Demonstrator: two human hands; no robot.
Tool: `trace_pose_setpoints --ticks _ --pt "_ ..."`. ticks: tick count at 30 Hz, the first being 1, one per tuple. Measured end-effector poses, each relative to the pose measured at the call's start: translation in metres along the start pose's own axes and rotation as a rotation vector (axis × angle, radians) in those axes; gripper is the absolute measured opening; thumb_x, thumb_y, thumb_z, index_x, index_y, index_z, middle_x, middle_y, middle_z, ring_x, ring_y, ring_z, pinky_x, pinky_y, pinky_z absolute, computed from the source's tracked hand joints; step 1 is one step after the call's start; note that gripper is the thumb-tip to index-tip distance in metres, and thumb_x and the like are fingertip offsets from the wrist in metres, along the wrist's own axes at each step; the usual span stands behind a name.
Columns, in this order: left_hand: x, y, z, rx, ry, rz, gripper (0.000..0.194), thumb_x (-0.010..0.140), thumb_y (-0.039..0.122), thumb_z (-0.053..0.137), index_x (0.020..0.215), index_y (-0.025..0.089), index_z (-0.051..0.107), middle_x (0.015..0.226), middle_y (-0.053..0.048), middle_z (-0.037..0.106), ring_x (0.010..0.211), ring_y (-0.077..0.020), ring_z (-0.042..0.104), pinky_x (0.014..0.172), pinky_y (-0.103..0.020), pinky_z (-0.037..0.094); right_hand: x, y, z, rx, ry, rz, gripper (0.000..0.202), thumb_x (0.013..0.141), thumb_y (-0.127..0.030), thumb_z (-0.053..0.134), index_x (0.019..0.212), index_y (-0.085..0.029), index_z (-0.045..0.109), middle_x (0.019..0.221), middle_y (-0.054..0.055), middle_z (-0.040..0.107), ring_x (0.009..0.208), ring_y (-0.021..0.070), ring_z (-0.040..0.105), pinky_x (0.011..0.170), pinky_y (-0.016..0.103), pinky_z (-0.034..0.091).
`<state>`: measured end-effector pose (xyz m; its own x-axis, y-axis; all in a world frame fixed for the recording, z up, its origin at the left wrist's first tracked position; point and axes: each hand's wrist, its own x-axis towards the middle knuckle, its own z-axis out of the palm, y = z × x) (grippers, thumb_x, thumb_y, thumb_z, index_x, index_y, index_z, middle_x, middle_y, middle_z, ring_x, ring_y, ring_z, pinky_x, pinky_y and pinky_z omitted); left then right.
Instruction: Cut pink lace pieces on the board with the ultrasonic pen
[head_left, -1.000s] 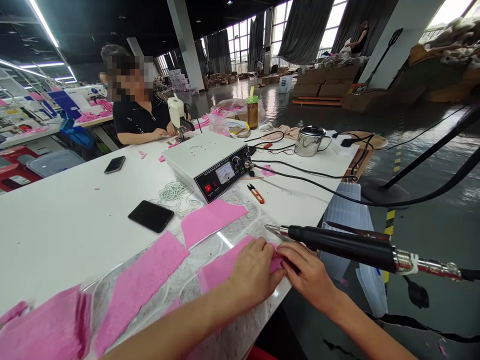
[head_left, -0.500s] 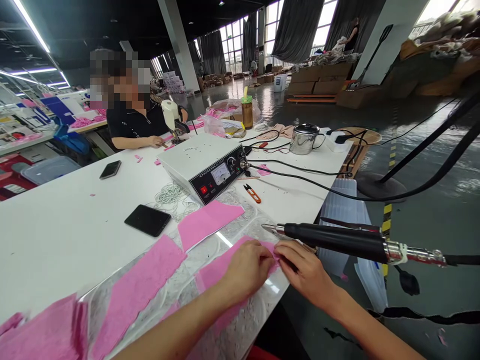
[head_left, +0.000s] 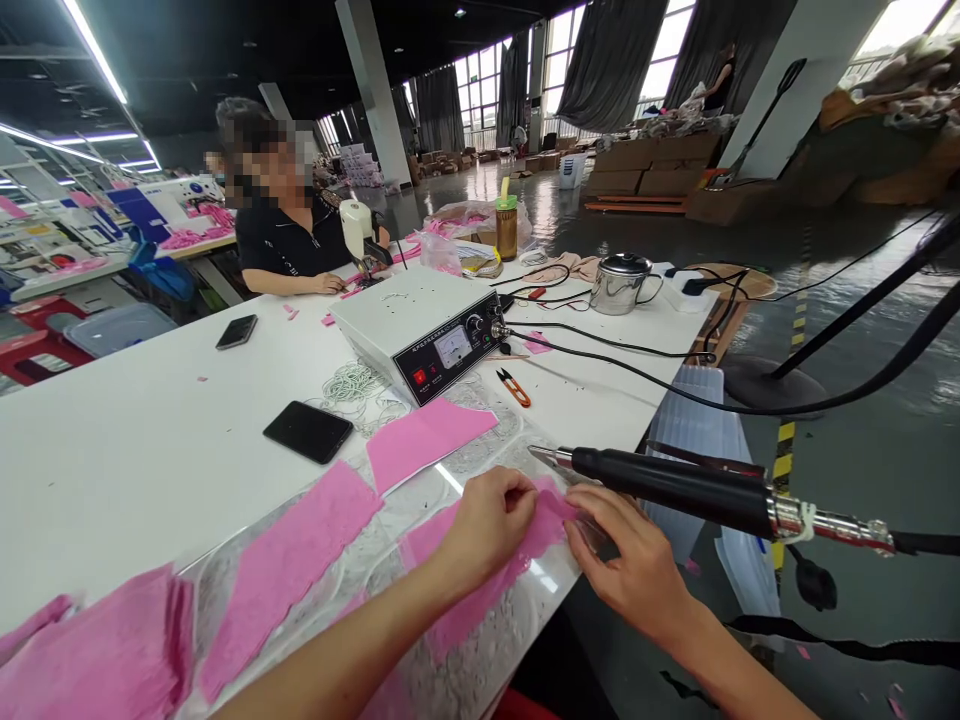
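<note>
A pink fabric piece point(head_left: 480, 595) lies on the clear sheet near the table's front edge. My left hand point(head_left: 495, 515) pinches its upper part, fingers curled together. At the fabric's right end is my right hand point(head_left: 626, 550), its thumb and fingers apart, fingertips against the cloth. Just above that hand a black handheld tool point(head_left: 667, 485) with a metal tip points left. More pink pieces lie to the left: one cut piece point(head_left: 427, 440) near the control box point(head_left: 442, 345), a longer one point(head_left: 292, 575), and a folded stack point(head_left: 105, 650).
Two phones point(head_left: 307, 432) point(head_left: 237, 331), orange snips point(head_left: 514, 388), a tangle of pale cord point(head_left: 352, 385), a metal mug point(head_left: 621, 284) and a bottle point(head_left: 506, 228) stand or lie on the table. Black cables cross its right side. Across it sits a person point(head_left: 289, 240) at a sewing machine.
My right hand has opened and shifted slightly right and down. The pink fabric shows more between my hands. The whole view has shifted a little.
</note>
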<state>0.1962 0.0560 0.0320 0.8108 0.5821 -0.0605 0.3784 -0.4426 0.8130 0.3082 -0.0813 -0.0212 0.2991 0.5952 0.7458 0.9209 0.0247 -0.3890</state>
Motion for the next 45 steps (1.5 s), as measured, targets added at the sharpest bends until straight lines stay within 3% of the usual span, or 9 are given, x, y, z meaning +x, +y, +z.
trace_pose_setpoints --ticks 7,14,21,25,30,33,38,42,45 --pt "-0.014 -0.003 -0.010 -0.258 0.074 -0.093 0.017 0.080 0.019 0.054 0.063 0.017 0.060 0.061 0.002 0.058 0.060 -0.0125 0.052 0.059 -0.024 0.040 0.010 -0.027 0.003 0.052 -0.106 0.015 0.007 0.093 -0.026 0.057 0.090 -0.021 0.061 0.079 0.005 0.069 0.070 0.0190 0.067 0.064 0.032 0.055" --pt "-0.049 -0.018 -0.032 -0.561 0.248 -0.263 0.014 0.080 0.017 0.054 0.067 0.016 0.058 0.061 0.001 0.062 0.058 -0.0114 0.059 0.058 -0.021 0.046 0.010 -0.065 0.042 0.004 -0.207 -0.088 0.016 0.093 -0.024 0.047 0.085 -0.019 0.060 0.072 0.005 0.067 0.063 0.0197 0.066 0.053 0.030 0.048" --pt "-0.160 -0.052 -0.084 -0.731 0.521 -0.476 0.015 0.079 0.028 0.058 0.072 0.017 0.052 0.068 -0.001 0.064 0.059 -0.0094 0.061 0.060 -0.021 0.051 0.012 -0.113 0.063 0.209 -0.299 -0.390 0.014 0.090 -0.010 0.048 0.092 -0.017 0.061 0.081 0.007 0.066 0.072 0.0201 0.062 0.067 0.032 0.048" --pt "-0.241 -0.071 -0.090 -0.729 0.623 -0.605 0.032 0.074 0.046 0.064 0.074 0.018 0.047 0.062 0.001 0.063 0.054 -0.0092 0.059 0.058 -0.022 0.051 0.003 -0.145 0.071 0.407 -0.381 -0.589 0.023 0.091 -0.004 0.043 0.092 -0.018 0.061 0.081 0.006 0.066 0.074 0.0193 0.061 0.070 0.033 0.048" --pt "-0.303 -0.078 -0.077 -0.664 0.580 -0.709 0.031 0.072 0.045 0.066 0.069 0.018 0.051 0.059 0.001 0.059 0.047 -0.0109 0.053 0.045 -0.022 0.044 -0.004 -0.161 0.076 0.566 -0.511 -0.719 0.027 0.094 -0.003 0.040 0.091 -0.017 0.062 0.079 0.006 0.066 0.072 0.0180 0.060 0.067 0.032 0.048" --pt "-0.320 -0.081 -0.074 -0.300 0.610 -0.638 0.016 0.081 0.030 0.059 0.071 0.018 0.056 0.060 0.002 0.054 0.052 -0.0119 0.050 0.049 -0.023 0.043 -0.005 -0.159 0.078 0.583 -0.522 -0.774 0.028 0.093 -0.002 0.040 0.091 -0.017 0.063 0.080 0.007 0.067 0.073 0.0180 0.062 0.071 0.032 0.049" --pt "-0.330 -0.094 -0.081 0.366 0.549 -0.200 0.028 0.092 0.012 0.045 0.115 0.021 0.060 0.114 -0.011 0.060 0.101 -0.0215 0.060 0.084 -0.035 0.052 -0.002 -0.157 0.079 0.586 -0.558 -0.795 0.032 0.094 -0.002 0.037 0.093 -0.018 0.064 0.082 0.006 0.069 0.075 0.0169 0.063 0.074 0.031 0.050" --pt "-0.325 -0.100 -0.095 0.422 0.394 -0.185 0.040 0.088 0.008 0.055 0.125 0.022 0.056 0.123 -0.012 0.055 0.110 -0.0242 0.055 0.093 -0.039 0.050 0.001 -0.159 0.076 0.568 -0.573 -0.787 0.030 0.094 -0.004 0.039 0.094 -0.019 0.065 0.083 0.005 0.070 0.075 0.0163 0.064 0.074 0.030 0.050" --pt "-0.320 -0.099 -0.106 0.375 0.307 -0.206 0.031 0.084 0.006 0.061 0.112 0.020 0.062 0.111 -0.009 0.057 0.099 -0.0208 0.056 0.088 -0.034 0.050 0.001 -0.155 0.076 0.577 -0.551 -0.775 0.030 0.094 -0.004 0.038 0.095 -0.019 0.065 0.086 0.006 0.071 0.079 0.0174 0.065 0.075 0.031 0.050"
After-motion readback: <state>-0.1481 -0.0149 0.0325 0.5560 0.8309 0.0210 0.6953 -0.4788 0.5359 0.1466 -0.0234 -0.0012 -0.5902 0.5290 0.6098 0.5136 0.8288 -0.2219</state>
